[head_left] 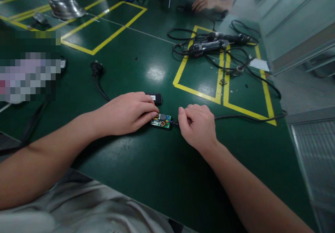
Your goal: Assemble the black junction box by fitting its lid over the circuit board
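A small green circuit board (162,120) with a copper coil lies in front of me on the green table. My left hand (131,113) has its fingers together over the board's left end, closed on it. Just right of the board, my right hand (198,125) is curled around the black cable (235,116) that leads to the board. Behind the left fingertips sits a black casing (157,98) with a white label, partly covered by that hand. A black plug (97,68) stands farther back on the left, its cord running under my left hand.
Two black electric screwdrivers (208,47) with coiled cables lie at the back right, near small screws (223,82). A metal bowl (66,7) is at the back left. Across the table are another person's hands (204,2). The table's right edge borders a glass partition.
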`<state>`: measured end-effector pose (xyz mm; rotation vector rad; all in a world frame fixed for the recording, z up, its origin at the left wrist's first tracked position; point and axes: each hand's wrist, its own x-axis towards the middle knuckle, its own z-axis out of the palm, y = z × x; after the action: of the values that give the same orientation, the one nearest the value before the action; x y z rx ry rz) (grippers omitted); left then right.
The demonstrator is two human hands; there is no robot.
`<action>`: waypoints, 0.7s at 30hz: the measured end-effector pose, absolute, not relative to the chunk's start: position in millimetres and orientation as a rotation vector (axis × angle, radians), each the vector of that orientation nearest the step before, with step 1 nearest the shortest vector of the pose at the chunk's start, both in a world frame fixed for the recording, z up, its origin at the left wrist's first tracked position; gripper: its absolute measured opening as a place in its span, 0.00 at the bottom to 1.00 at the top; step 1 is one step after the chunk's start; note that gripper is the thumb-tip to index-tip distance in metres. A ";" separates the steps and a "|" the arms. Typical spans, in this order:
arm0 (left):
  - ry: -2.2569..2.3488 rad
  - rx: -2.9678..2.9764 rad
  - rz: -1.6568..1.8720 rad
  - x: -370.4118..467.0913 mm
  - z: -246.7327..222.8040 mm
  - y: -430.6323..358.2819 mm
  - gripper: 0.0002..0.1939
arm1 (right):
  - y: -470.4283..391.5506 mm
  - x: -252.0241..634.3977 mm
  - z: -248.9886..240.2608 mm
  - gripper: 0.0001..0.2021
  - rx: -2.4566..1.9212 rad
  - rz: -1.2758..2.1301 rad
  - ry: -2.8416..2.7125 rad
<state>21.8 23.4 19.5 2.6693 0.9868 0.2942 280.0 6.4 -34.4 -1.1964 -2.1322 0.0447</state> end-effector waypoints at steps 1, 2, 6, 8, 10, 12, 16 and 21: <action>0.980 2.660 0.307 21.3 19.7 23.3 0.19 | 6.3 279.9 -34.2 0.24 -1.190 0.042 -2.122; 0.974 2.650 0.326 20.9 19.9 22.9 0.19 | 6.2 279.7 -34.0 0.24 -1.185 0.042 -2.111; 0.964 2.591 0.384 20.1 21.2 21.3 0.19 | 6.2 279.5 -32.8 0.24 -1.167 0.045 -2.088; 0.968 2.565 0.395 20.3 22.0 21.0 0.19 | 6.1 279.8 -32.1 0.24 -1.154 0.040 -2.085; 0.979 2.545 0.410 20.4 22.8 21.0 0.19 | 5.9 280.2 -31.3 0.23 -1.153 0.038 -2.091; 0.991 2.522 0.418 20.4 23.7 21.1 0.18 | 5.8 280.4 -30.5 0.23 -1.165 0.046 -2.106; 1.024 2.461 0.388 21.3 25.5 20.8 0.17 | 6.0 280.1 -30.6 0.24 -1.217 0.072 -2.141; 1.055 2.411 0.373 23.9 27.4 20.0 0.16 | 7.3 278.1 -33.3 0.24 -1.338 0.146 -2.236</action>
<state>23.9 20.0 27.4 2.4111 1.0549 0.3732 278.1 7.3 -33.3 -1.3375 -2.2357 0.1462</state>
